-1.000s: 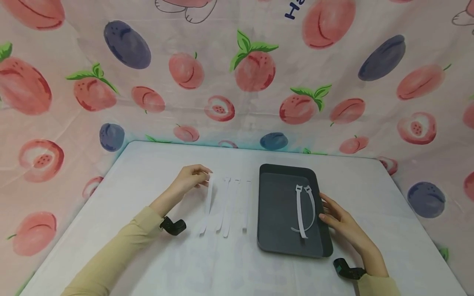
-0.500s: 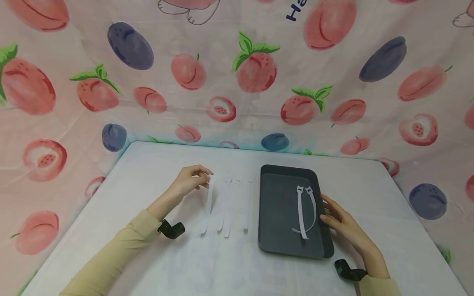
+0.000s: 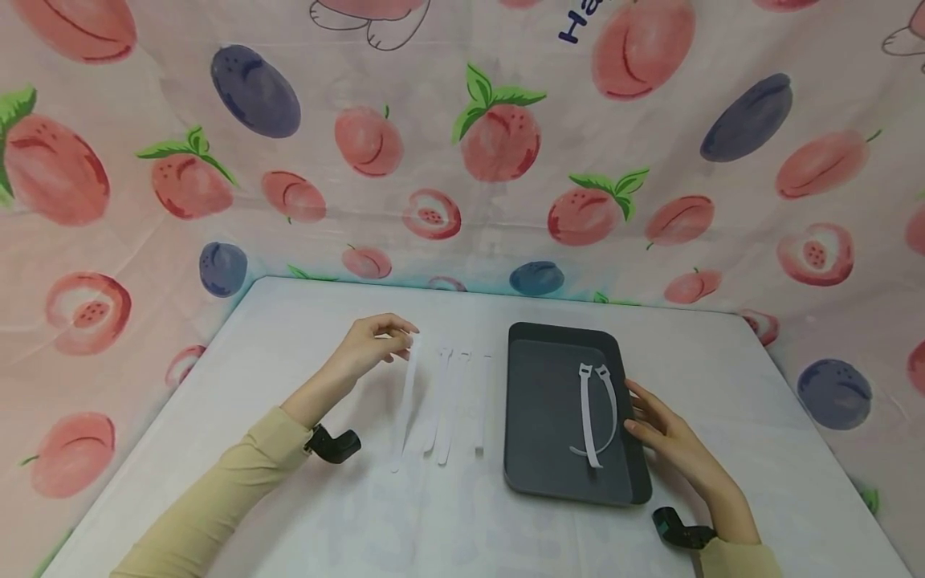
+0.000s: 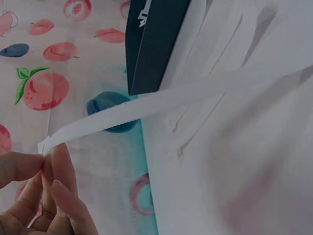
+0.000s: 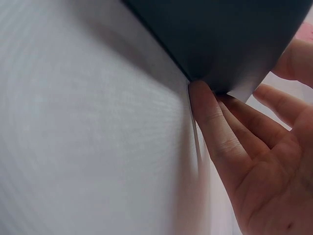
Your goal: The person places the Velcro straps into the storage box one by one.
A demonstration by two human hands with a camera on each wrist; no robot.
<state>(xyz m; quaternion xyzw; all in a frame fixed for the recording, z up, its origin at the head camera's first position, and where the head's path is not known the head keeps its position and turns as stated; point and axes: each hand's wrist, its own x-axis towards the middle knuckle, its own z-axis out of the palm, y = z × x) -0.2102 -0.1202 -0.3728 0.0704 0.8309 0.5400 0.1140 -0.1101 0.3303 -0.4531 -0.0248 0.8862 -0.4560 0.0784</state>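
Observation:
My left hand (image 3: 377, 343) pinches one end of a white fabric cable tie (image 3: 407, 401) between thumb and fingertips, and the strip hangs down toward the table. In the left wrist view the tie (image 4: 122, 113) runs long and slightly bowed from the fingertips. My right hand (image 3: 675, 440) holds the right side of a dark grey tray (image 3: 535, 474), thumb at the rim. From the right wrist, several fingertips (image 5: 201, 93) are seen against the tray's lower edge. Inside the tray lie two ties with slotted heads, one straight (image 3: 585, 417) and one curved (image 3: 613, 409).
Several more white ties (image 3: 455, 409) lie roughly side by side on the white table (image 3: 448, 530), between my left hand and the tray. Behind the table hangs a fruit-print cloth (image 3: 433, 144). A black camera is strapped to each wrist.
My left hand has risen slightly, and the tie's lower end now hangs straighter and a little nearer me. The right hand and the tray stay in place.

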